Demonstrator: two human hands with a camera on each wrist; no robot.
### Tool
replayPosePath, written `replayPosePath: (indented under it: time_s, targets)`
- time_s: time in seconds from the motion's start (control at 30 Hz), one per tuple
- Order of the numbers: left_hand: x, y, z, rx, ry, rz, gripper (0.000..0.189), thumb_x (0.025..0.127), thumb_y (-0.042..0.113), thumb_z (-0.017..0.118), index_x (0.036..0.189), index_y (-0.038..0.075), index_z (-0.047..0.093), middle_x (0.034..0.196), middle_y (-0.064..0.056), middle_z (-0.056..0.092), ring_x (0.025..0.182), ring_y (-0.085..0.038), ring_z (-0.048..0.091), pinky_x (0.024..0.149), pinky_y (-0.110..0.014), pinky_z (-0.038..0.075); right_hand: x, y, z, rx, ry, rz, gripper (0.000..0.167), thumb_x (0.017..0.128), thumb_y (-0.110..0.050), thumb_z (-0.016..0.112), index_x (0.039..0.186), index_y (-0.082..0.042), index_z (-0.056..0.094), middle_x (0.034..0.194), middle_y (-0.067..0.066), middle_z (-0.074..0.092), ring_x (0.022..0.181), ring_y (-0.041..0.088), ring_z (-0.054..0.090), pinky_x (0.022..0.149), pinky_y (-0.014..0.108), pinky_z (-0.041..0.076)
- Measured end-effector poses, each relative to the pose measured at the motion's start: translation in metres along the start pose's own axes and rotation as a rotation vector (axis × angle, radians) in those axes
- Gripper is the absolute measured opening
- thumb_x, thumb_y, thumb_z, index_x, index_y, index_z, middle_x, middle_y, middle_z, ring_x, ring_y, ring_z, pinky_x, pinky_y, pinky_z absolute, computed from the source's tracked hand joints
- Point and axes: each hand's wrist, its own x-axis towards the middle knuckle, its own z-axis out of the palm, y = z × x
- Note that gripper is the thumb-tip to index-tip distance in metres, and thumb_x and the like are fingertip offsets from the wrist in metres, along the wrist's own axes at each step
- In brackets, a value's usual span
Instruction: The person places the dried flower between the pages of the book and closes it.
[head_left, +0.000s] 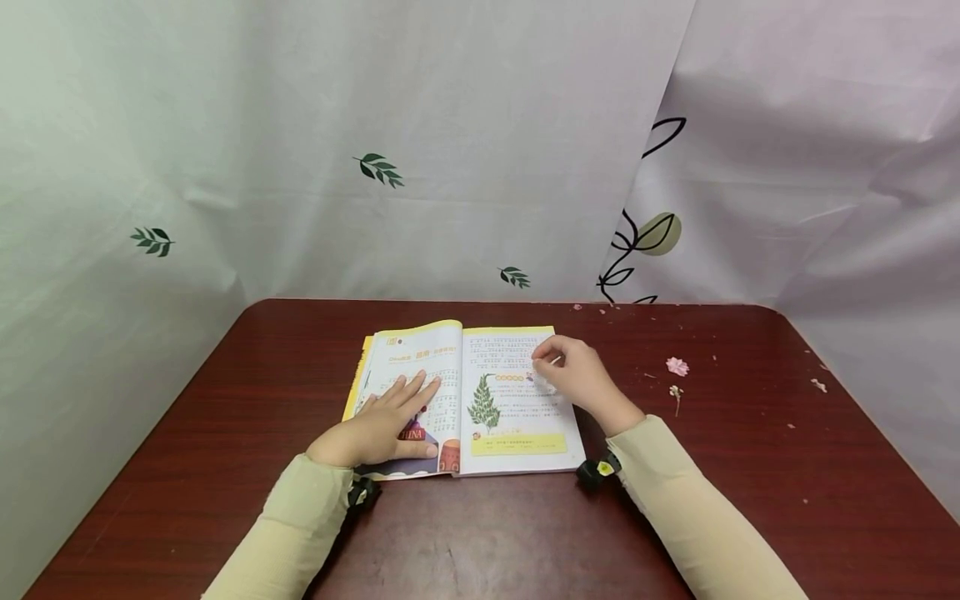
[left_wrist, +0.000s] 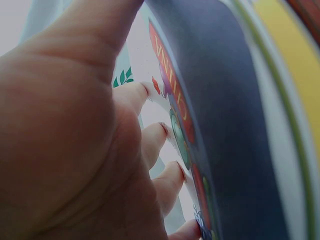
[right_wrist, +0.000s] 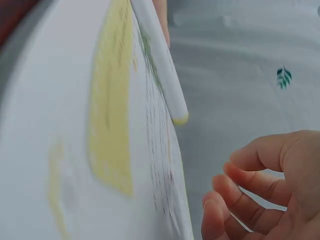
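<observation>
The left hand lies with fingers straight and spread, pressing the left page of the open book at about eight o'clock from its centre; it grips nothing. The right hand is at about half past two, over the right page, its fingers curled and thumb tip meeting the forefinger; whether something tiny sits between them cannot be told. Beneath them, the book lies on the counter, a green plant picture just right of its spine and a yellow text box towards five o'clock. Well out at three o'clock lie a pink flower and a small sprig. At twelve, a leaf-printed curtain hangs behind the counter.
</observation>
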Motion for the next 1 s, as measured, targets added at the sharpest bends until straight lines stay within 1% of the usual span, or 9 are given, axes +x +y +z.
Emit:
replayPosePath:
  time_s: [0.07,0.17,0.27,0.37,0.47,0.63,0.7,0.8,1.0]
  targets:
    - [0.000,0.000,0.000,-0.002,0.000,0.003,0.099,0.090,0.054,0.070,0.164,0.016,0.017,0.169,-0.015,0.010,0.153,-0.044,0.007,0.113,-0.075,0.010,0.002,0.005,-0.003,-0.020,0.028,0.014,0.012,0.096,-0.013,0.066,0.104,-0.007,0.072,0.100,0.011,0.070,0.087,0.025,0.061,0.075,0.036,0.049]
    - [0.000,-0.001,0.001,-0.007,0.001,0.005,0.099,0.090,0.054,0.070,0.164,0.016,0.017,0.169,-0.016,0.010,0.153,-0.045,0.007,0.113,-0.075,0.010,0.003,0.011,-0.006,-0.042,0.053,0.060,0.020,0.097,-0.014,0.063,0.112,-0.004,0.071,0.106,0.013,0.069,0.094,0.027,0.062,0.079,0.038,0.051]
    - [-0.001,-0.001,0.002,-0.015,0.006,0.009,0.099,0.090,0.053,0.071,0.164,0.014,0.018,0.169,-0.017,0.011,0.153,-0.046,0.008,0.112,-0.075,0.011,0.005,0.016,-0.007,-0.053,0.058,0.120,0.027,0.097,-0.014,0.061,0.119,0.000,0.069,0.110,0.016,0.068,0.099,0.030,0.061,0.085,0.042,0.051]
    - [-0.001,-0.002,0.003,-0.020,0.009,0.013,0.099,0.090,0.053,0.071,0.164,0.014,0.018,0.169,-0.017,0.011,0.152,-0.047,0.008,0.112,-0.076,0.011,0.006,0.018,-0.006,-0.067,0.055,0.171,0.033,0.097,-0.013,0.060,0.124,0.004,0.065,0.112,0.018,0.066,0.100,0.031,0.060,0.088,0.044,0.050]
    - [-0.001,-0.002,0.003,-0.021,0.007,0.014,0.099,0.090,0.053,0.071,0.164,0.014,0.018,0.169,-0.017,0.011,0.152,-0.048,0.009,0.111,-0.076,0.011,0.007,0.020,-0.006,-0.079,0.043,0.209,0.037,0.096,-0.013,0.062,0.127,0.006,0.062,0.110,0.019,0.066,0.095,0.029,0.060,0.085,0.041,0.051]
    - [-0.001,-0.002,0.003,-0.019,0.005,0.013,0.099,0.090,0.053,0.071,0.164,0.014,0.018,0.169,-0.017,0.011,0.152,-0.048,0.009,0.111,-0.076,0.011,0.009,0.023,-0.006,-0.066,-0.012,0.252,0.042,0.097,-0.013,0.062,0.132,0.009,0.059,0.105,0.017,0.065,0.083,0.023,0.060,0.070,0.030,0.049]
    - [-0.001,-0.002,0.002,-0.018,0.007,0.013,0.099,0.090,0.053,0.072,0.164,0.014,0.019,0.169,-0.017,0.011,0.152,-0.048,0.009,0.111,-0.076,0.011,0.009,0.024,-0.006,-0.050,-0.030,0.264,0.043,0.097,-0.013,0.061,0.134,0.009,0.058,0.106,0.017,0.065,0.080,0.021,0.059,0.066,0.027,0.048]
    - [0.000,-0.001,0.002,-0.018,0.010,0.014,0.099,0.090,0.053,0.072,0.164,0.013,0.019,0.169,-0.017,0.011,0.152,-0.048,0.009,0.111,-0.076,0.012,0.009,0.025,-0.006,-0.030,-0.046,0.273,0.043,0.097,-0.013,0.060,0.134,0.008,0.058,0.107,0.017,0.064,0.078,0.020,0.059,0.064,0.026,0.047]
    - [0.000,-0.001,0.001,-0.023,0.014,0.017,0.099,0.090,0.052,0.072,0.164,0.013,0.019,0.169,-0.017,0.012,0.152,-0.048,0.009,0.111,-0.076,0.011,0.010,0.024,-0.007,-0.013,-0.061,0.275,0.043,0.097,-0.013,0.061,0.135,0.008,0.058,0.107,0.017,0.063,0.078,0.021,0.059,0.064,0.026,0.048]
